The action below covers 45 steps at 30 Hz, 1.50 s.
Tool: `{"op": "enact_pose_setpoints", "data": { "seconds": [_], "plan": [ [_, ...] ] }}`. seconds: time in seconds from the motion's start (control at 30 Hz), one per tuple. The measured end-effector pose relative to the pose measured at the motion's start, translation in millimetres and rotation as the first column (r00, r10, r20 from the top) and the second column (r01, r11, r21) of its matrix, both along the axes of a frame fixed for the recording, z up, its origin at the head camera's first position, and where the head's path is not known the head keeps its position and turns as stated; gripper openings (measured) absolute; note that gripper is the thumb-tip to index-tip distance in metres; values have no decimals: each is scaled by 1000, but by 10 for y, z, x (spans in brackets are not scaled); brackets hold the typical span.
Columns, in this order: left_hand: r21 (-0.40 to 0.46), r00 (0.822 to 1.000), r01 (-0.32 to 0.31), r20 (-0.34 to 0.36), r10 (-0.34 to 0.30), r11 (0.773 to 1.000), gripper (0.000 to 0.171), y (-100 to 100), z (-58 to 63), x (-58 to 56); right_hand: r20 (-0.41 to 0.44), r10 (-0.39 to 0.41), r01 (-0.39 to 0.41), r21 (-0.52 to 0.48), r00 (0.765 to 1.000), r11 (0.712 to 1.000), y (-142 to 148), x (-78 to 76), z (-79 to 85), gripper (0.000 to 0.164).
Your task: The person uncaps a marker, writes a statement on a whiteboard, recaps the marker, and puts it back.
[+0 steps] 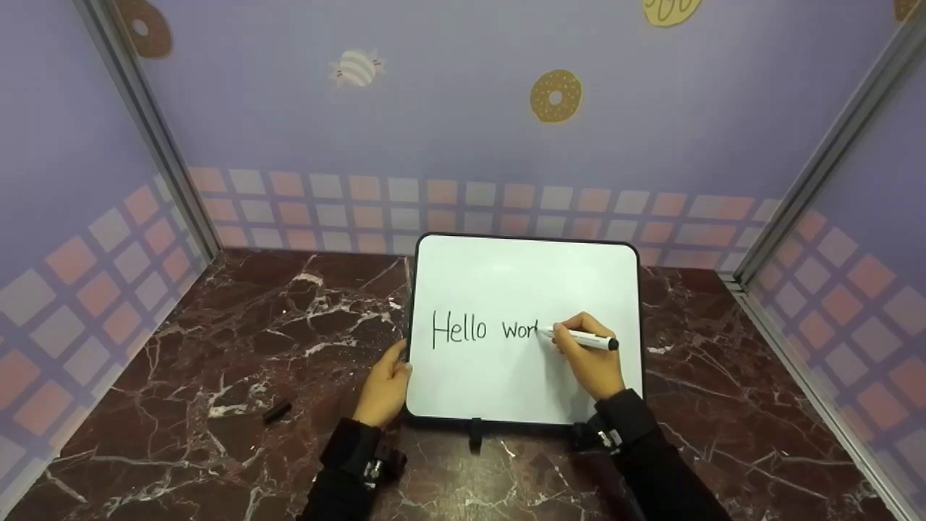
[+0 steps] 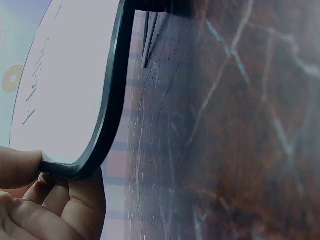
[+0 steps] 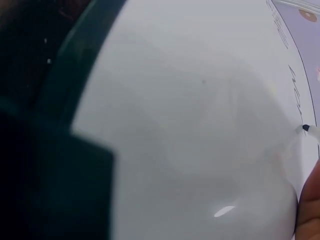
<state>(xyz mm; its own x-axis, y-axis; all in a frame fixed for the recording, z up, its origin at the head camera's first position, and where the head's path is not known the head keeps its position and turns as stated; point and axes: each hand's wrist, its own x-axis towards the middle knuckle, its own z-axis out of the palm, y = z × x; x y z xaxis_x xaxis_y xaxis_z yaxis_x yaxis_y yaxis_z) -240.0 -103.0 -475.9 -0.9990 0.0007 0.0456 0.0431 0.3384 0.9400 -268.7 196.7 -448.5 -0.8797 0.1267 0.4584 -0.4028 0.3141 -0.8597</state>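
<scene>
A whiteboard (image 1: pixel 499 278) with a black frame stands propped on the table, bearing the handwritten black letters "Hello worl". My right hand (image 1: pixel 591 362) pinches a white marker (image 1: pixel 592 339) with a black end. In the right wrist view the marker's dark tip (image 3: pixel 306 128) is at the writing, beside the last strokes. At the board's left edge, my left hand (image 1: pixel 383 391) grips the frame; the left wrist view shows the thumb (image 2: pixel 20 167) on the front face and curled fingers (image 2: pixel 82 205) behind.
A small black marker cap (image 1: pixel 276 412) lies on the dark red marbled table (image 1: pixel 181 434), left of the left hand. Black feet (image 1: pixel 475 436) stick out under the board's lower edge. Purple panels (image 1: pixel 448 130) with printed sweets and checks enclose the table at the back and sides.
</scene>
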Motion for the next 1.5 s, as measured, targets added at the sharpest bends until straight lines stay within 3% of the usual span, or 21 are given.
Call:
{"op": "enact_pose_setpoints", "data": {
  "seconds": [0.27,0.5,0.63,0.87,1.13,1.5],
  "plan": [
    [12,1000,-19,-6,19,1000,48,-1,-24,-14,42,-13,12,12,999,1000,-6,45,20,13],
    [11,1000,-19,-16,19,1000,48,-1,-39,-23,68,-18,16,34,998,999,-80,222,201,12],
    [11,1000,-14,-23,14,1000,48,-1,-42,-27,65,-23,20,43,998,999,-87,247,219,13],
    [12,999,-5,-39,6,1000,47,-3,-46,-15,48,11,-12,15,999,1000,-74,249,210,12],
    [16,999,-11,-48,12,1000,47,4,-38,-19,46,-2,1,21,999,1000,-65,244,200,12],
    [9,998,-8,-61,8,1000,47,4,-55,-23,55,-33,36,-49,998,998,1,210,189,12]
  ]
}}
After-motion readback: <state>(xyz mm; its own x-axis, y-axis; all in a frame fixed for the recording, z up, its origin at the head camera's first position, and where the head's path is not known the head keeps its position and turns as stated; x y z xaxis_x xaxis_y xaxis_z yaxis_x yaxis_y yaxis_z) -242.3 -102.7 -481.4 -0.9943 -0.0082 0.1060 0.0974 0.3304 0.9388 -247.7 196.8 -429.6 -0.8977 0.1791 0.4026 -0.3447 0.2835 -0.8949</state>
